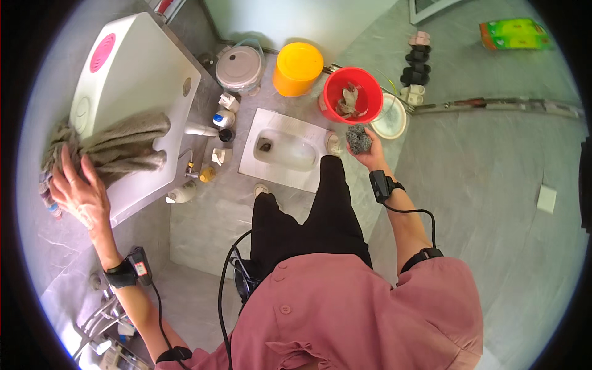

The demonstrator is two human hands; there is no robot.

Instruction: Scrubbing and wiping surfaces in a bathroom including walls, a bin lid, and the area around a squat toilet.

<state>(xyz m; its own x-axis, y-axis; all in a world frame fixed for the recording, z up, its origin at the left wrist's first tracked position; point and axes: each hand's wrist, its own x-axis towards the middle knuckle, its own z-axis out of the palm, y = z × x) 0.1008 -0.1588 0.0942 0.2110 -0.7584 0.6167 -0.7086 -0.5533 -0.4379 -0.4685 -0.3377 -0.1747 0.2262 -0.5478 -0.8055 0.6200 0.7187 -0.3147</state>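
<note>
At the left of the grey floor (pixel 209 228), a white appliance (pixel 142 77) carries a grey-brown cloth (pixel 129 143), its long axis running from the left hand (pixel 80 190) toward the appliance's right edge. The left fingers lie spread over the bunched left end; whether they grip cannot be told. On the floor, a red bucket (pixel 373 94) stands just beyond the right hand (pixel 375 159), the nearer one, whose fingers hold a grey scourer (pixel 358 140) beside the bucket's rim.
</note>
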